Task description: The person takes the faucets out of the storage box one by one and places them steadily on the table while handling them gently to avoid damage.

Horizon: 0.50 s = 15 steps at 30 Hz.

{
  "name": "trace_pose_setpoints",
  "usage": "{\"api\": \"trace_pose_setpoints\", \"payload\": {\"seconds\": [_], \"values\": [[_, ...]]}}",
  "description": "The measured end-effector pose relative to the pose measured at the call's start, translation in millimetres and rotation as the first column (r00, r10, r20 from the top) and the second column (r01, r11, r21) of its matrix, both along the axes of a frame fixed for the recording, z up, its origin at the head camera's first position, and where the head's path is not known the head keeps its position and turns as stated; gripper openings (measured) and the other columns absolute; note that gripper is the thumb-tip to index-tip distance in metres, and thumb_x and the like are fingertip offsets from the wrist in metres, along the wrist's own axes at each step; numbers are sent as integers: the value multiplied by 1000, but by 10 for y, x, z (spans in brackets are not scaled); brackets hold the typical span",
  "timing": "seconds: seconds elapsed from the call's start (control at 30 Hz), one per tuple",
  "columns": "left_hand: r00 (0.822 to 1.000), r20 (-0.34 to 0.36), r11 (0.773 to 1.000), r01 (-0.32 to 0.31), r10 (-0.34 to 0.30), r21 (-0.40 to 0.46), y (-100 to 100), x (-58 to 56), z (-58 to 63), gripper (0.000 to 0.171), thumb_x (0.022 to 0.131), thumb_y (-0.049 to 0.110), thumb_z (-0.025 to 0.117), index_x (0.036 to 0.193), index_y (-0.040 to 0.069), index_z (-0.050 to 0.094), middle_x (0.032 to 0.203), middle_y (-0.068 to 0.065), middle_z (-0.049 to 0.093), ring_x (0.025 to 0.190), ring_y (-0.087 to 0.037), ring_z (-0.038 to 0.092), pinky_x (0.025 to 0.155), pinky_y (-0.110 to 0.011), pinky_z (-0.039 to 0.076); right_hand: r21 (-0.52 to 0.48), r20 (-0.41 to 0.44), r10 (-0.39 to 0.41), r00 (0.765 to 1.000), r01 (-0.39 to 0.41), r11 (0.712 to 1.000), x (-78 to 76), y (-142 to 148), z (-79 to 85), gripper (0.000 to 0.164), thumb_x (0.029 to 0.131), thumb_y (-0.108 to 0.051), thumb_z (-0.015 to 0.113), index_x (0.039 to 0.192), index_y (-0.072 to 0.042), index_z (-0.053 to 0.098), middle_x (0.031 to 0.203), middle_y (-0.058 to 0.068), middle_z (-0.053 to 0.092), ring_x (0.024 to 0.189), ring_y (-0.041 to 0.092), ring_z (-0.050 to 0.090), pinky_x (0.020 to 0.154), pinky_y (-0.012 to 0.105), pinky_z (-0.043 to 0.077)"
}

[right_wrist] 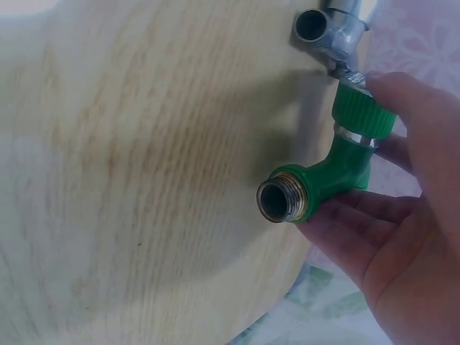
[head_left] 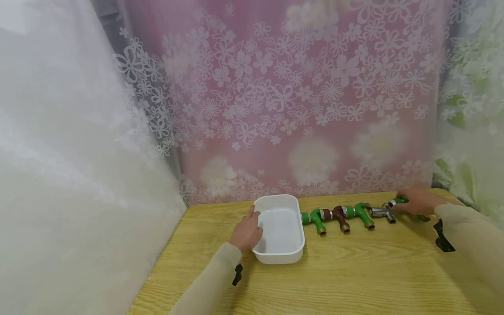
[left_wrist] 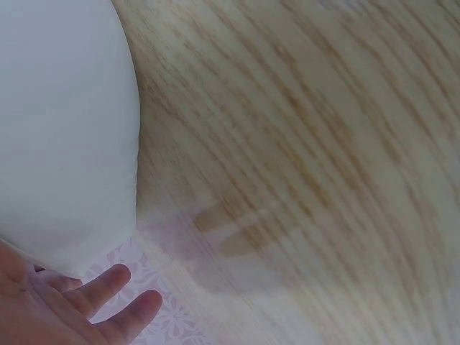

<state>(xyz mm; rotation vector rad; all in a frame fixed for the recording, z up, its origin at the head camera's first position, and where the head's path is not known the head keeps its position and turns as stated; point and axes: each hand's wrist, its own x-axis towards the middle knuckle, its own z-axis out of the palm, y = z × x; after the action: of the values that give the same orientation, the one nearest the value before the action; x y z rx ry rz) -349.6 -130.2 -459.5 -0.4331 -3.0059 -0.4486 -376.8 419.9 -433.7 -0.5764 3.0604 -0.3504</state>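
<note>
My left hand rests at the left rim of a white rectangular basin. Its thumb reaches over the inner side. In the left wrist view, the fingers extend loosely beside the basin's outer wall. At the far right, my right hand grips a green tap. The thumb lies against its ribbed green collar, and the fingers support the body from below. The tap's threaded brass-coloured mouth faces out from the hand. Beside it lies a chrome tap.
A row of taps runs along the yellow wooden table from the basin's right side: a green tap, a dark red tap and another green tap. A pink flowered curtain hangs behind; a white sheet hangs at left.
</note>
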Motion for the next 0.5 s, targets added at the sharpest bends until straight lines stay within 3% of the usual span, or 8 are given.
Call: {"api": "trace_pose_setpoints", "payload": {"seconds": [0.27,0.5], "values": [[1000,18,1000,1,-1,7,-1,20,12,53,101,21,51,151,4,41,167,-16,19,138,-37,48,103,-53,48,14,72,-28,997,27,1000,34,24,-20,55,94,-40,68,115,11,63,100,19,69,83,28,67,68,48,55],[1000,13,1000,-9,9,1,5,-2,25,53,100,21,52,150,5,42,167,-16,20,138,-38,47,102,-54,48,44,78,-36,996,33,998,23,4,-13,58,94,-40,67,115,13,62,103,25,68,85,32,67,70,49,55]]}}
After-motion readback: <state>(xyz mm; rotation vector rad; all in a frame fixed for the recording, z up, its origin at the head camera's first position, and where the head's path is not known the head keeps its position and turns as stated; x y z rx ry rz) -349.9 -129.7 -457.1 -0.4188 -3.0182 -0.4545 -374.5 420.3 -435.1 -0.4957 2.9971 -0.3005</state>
